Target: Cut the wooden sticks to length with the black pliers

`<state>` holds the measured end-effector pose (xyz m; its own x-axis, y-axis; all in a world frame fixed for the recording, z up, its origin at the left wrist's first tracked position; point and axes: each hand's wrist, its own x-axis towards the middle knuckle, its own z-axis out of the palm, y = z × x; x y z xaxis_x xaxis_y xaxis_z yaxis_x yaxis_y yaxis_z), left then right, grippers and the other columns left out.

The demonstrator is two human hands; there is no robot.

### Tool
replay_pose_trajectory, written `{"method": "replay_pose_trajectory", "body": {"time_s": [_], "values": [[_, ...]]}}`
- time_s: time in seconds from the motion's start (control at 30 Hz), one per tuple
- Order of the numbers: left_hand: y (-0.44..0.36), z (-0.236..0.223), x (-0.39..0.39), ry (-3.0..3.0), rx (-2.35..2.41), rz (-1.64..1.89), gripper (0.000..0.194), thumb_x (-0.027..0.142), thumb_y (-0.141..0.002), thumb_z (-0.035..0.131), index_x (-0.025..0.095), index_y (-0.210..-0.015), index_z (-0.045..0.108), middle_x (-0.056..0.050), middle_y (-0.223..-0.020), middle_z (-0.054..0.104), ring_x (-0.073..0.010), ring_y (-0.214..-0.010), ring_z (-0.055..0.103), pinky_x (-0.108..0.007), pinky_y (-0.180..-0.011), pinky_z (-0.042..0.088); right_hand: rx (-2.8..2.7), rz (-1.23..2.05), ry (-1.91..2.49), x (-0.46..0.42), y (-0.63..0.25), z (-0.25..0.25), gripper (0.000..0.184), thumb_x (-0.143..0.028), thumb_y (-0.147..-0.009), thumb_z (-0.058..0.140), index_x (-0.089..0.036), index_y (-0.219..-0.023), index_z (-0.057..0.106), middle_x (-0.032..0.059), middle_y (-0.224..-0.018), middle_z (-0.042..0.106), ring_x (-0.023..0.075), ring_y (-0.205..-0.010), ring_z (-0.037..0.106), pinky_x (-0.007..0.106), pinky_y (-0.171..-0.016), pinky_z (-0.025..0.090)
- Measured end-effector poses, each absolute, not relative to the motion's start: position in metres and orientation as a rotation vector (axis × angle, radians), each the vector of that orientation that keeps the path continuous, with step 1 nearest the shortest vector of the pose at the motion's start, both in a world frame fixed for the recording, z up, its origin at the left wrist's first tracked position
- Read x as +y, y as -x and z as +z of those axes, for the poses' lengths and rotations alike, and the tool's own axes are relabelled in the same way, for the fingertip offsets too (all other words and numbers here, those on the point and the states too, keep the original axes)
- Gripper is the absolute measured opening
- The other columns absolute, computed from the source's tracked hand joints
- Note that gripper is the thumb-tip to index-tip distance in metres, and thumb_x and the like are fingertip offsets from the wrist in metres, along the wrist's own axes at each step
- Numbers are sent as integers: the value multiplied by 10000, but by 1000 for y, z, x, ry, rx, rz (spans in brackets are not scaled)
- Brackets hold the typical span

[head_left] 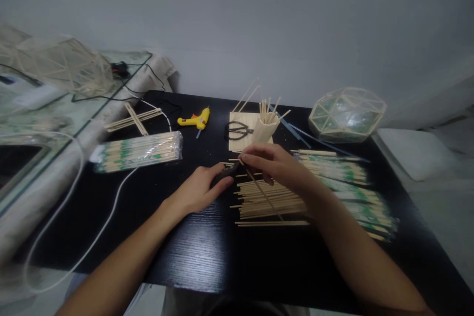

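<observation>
My left hand [205, 185] is closed around a small dark tool [228, 173]; blur and my fingers hide its exact kind. My right hand [272, 163] pinches a thin wooden stick [263, 193] close to its upper end, right at the tip of the dark tool. That stick slants down toward me over a spread of loose wooden sticks [259, 202] on the black table [192, 252]. Just beyond my hands, a wooden holder [262, 131] full of upright sticks stands on a pale wooden board [237, 144], beside black-handled scissors [239, 131].
A yellow glue gun [194, 119] lies at the back, left of the board. Packaged sticks lie at left [138, 151] and right [344, 173]. A faceted stick-framed form [348, 114] sits at the back right. A white cable [114, 202] loops along the left side.
</observation>
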<state>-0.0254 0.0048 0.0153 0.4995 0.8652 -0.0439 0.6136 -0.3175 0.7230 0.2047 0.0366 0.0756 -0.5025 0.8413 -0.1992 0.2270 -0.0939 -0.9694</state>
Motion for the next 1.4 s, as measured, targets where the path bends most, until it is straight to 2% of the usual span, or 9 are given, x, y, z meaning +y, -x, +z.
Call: {"method": "replay_pose_trajectory", "body": {"time_s": [0.07, 0.13, 0.23, 0.67, 0.93, 1.17, 1.23, 1.4], "values": [[22, 15, 2, -2055, 1181, 405, 378, 522, -1023, 406, 199, -960, 590, -11, -787, 658, -171, -685, 627, -291, -651, 403, -1669, 1715, 1221, 36, -205, 76, 150, -296, -898, 663, -153, -856, 676, 2, -650, 647, 109, -540, 591, 179, -399, 430], [20, 15, 0, -2061, 1172, 364, 378, 526, -1023, 404, 202, -989, 596, -25, -822, 682, -184, -712, 648, -295, -655, 408, -1597, 1782, 1283, 36, -204, 75, 84, -204, -875, 665, -147, -813, 665, 19, -653, 677, 136, -591, 668, 212, -476, 542], [18, 14, -1, -2076, 1183, 337, 383, 536, -1019, 404, 205, -959, 586, -22, -789, 672, -183, -681, 635, -294, -632, 396, -1497, 1827, 1340, 37, -203, 73, 87, -136, -860, 678, -136, -777, 655, 26, -663, 694, 138, -596, 708, 247, -575, 614], [16, 13, 0, -2109, 1206, 354, 397, 538, -1009, 415, 202, -922, 609, -30, -756, 674, -183, -641, 620, -293, -609, 386, -1498, 1828, 1273, 38, -205, 66, 115, -150, -856, 718, -129, -748, 684, 19, -658, 694, 110, -570, 693, 210, -562, 625], [17, 11, 0, -2154, 1238, 299, 443, 568, -1016, 378, 201, -909, 602, -35, -749, 673, -181, -640, 619, -288, -594, 355, -1496, 1810, 1332, 38, -204, 67, 116, -116, -854, 698, -134, -742, 673, 22, -691, 685, 121, -587, 705, 233, -584, 641], [18, 8, 0, -2190, 1317, 272, 517, 621, -1009, 344, 203, -842, 597, -24, -653, 621, -178, -579, 592, -290, -570, 321, -1466, 1822, 1324, 39, -205, 65, 115, -116, -850, 706, -140, -744, 668, 32, -753, 686, 136, -606, 722, 249, -587, 655], [18, 7, 1, -2194, 1333, 274, 517, 623, -1007, 349, 203, -842, 602, -27, -651, 625, -181, -577, 598, -287, -568, 322, -1458, 1816, 1347, 38, -205, 66, 95, -107, -848, 702, -141, -769, 664, 33, -777, 688, 137, -594, 723, 251, -580, 653], [21, 7, 8, -2127, 1525, 286, 531, 644, -988, 375, 200, -813, 610, -27, -613, 600, -191, -570, 595, -285, -580, 331, -1362, 1807, 1369, 37, -205, 74, 59, -134, -914, 635, -166, -873, 609, -11, -686, 643, 148, -612, 745, 231, -596, 645]]}}
